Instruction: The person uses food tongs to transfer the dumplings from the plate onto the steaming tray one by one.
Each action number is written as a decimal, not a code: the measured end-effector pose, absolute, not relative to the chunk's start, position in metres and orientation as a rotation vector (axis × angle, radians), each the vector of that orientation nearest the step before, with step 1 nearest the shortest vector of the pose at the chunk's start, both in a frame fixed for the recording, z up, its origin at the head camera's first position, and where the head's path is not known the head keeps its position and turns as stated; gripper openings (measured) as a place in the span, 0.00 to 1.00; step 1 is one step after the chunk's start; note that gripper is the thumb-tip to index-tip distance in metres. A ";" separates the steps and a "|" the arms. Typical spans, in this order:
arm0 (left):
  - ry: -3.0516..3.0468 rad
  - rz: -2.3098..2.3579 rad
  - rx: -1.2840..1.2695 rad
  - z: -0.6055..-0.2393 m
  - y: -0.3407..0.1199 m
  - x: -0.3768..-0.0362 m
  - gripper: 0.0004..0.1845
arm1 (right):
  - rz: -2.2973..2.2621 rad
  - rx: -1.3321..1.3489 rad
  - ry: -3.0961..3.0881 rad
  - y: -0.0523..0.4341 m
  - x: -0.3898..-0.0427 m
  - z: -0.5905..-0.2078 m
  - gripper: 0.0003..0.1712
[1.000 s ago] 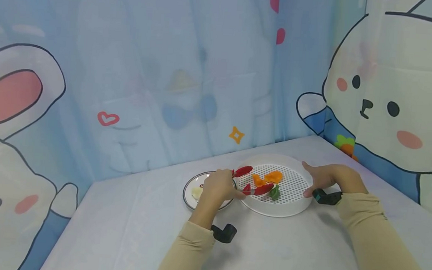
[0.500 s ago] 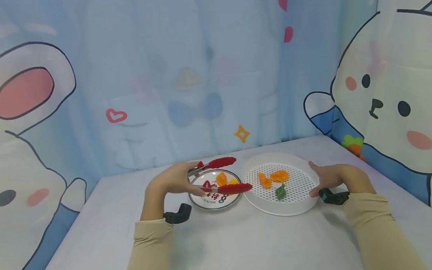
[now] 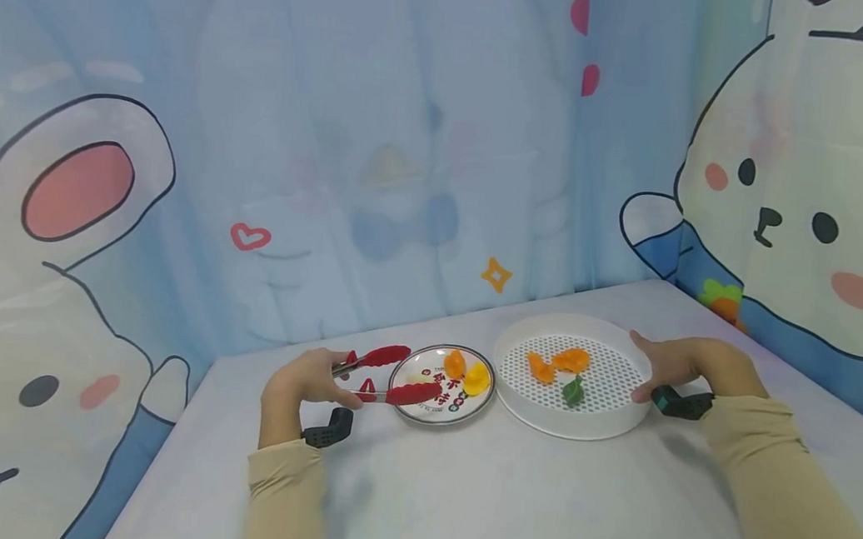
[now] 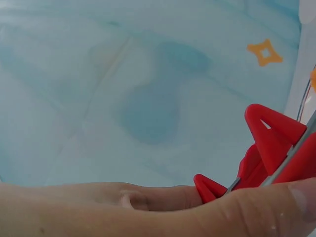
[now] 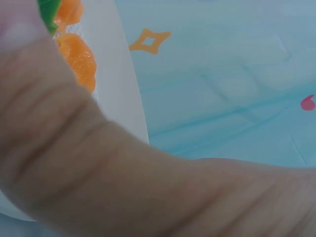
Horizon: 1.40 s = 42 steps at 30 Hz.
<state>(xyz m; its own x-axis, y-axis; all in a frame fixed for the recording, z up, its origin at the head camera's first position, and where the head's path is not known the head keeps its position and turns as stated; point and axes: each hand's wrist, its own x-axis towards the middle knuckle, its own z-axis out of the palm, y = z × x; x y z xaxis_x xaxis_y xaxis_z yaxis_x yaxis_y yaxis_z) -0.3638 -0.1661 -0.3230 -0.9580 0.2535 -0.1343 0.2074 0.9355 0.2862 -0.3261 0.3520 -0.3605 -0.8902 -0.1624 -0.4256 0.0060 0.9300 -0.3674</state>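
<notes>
Beside the plate [image 3: 459, 412], red-tipped metal tongs [image 3: 386, 377] gripped by left hand [image 3: 303, 382], right hand [image 3: 684, 364] seemingly clasping white tray [image 3: 563, 425]

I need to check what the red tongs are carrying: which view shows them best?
The head view: the whole tongs show there, held by the left hand, tips open and empty over the small plate. The left wrist view shows only blurred red parts near the fingers. The right wrist view shows none of them.
</notes>
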 end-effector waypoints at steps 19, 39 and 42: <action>2.848 0.512 0.292 -0.338 -0.149 -0.371 0.42 | -0.476 -0.092 2.621 0.351 -0.326 -0.359 0.79; 2.834 0.515 0.330 -0.338 -0.153 -0.373 0.34 | -0.485 -0.096 2.626 0.351 -0.324 -0.358 0.80; 2.840 0.513 0.330 -0.336 -0.154 -0.373 0.34 | -0.489 -0.095 2.626 0.351 -0.323 -0.358 0.79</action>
